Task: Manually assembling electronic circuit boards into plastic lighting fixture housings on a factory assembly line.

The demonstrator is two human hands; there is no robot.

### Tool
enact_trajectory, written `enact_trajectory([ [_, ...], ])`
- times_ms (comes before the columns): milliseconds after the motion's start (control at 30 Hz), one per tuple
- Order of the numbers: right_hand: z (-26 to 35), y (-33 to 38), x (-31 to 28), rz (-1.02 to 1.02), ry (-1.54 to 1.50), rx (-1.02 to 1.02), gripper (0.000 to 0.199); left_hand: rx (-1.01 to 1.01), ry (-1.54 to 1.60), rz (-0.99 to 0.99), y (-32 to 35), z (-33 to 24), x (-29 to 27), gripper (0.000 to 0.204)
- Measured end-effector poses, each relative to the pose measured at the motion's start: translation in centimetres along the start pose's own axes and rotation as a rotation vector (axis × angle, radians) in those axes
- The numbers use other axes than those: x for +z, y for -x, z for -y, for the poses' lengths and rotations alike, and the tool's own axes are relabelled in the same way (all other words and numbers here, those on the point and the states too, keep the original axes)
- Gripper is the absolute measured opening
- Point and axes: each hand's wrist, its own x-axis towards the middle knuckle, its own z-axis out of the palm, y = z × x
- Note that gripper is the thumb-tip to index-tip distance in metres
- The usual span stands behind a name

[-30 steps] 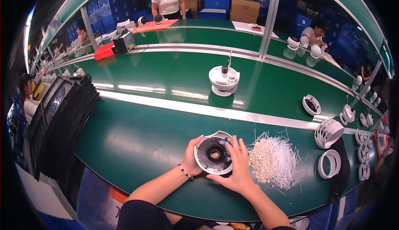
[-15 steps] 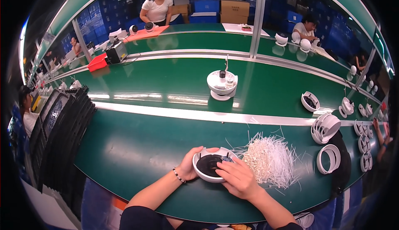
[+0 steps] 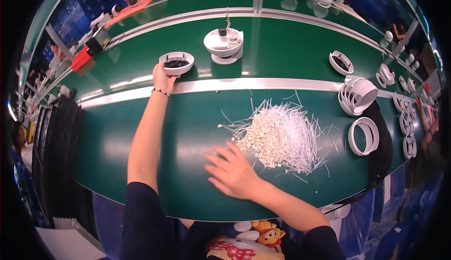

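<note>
With my arm stretched forward, my left hand (image 3: pixel 163 79) grips the near side of a round white plastic housing (image 3: pixel 188 67) with a black inner part. It is over the green conveyor, just past the pale metal rail; whether its base touches the surface I cannot tell. My right hand (image 3: pixel 233 172) is empty, fingers spread, low over the near green bench. Beside its fingertips lies a heap of thin white cable ties (image 3: pixel 282 137). To the right of the held housing stands a white bowl-shaped assembly (image 3: pixel 223 48) on a round foot, a cable rising from it.
At the right are stacked white rings (image 3: pixel 358 95), a single white ring (image 3: pixel 363 136) and another black-lined housing (image 3: pixel 341 63). Black trays (image 3: pixel 58 156) stand stacked at the left edge. A metal rail (image 3: pixel 263 84) separates bench and conveyor. Other people sit across the line.
My left hand has carried the housing from in front of me forward and left over the conveyor. My right hand has let go of it and dropped back. The view has tilted down.
</note>
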Motion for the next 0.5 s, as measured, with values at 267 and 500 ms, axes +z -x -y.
enact_trajectory([
  [267, 0.6, 1.3, 0.6, -0.018, -0.088, 0.028, 0.025, 0.716, -1.027, -0.478, -0.1, 3.9, 1.4, 0.056],
  [500, 1.6, 1.2, 1.3, 0.013, -0.108, 0.039, 0.024, 0.78, -1.281, 0.606, 12.3, 3.5, 5.2, 0.018],
])
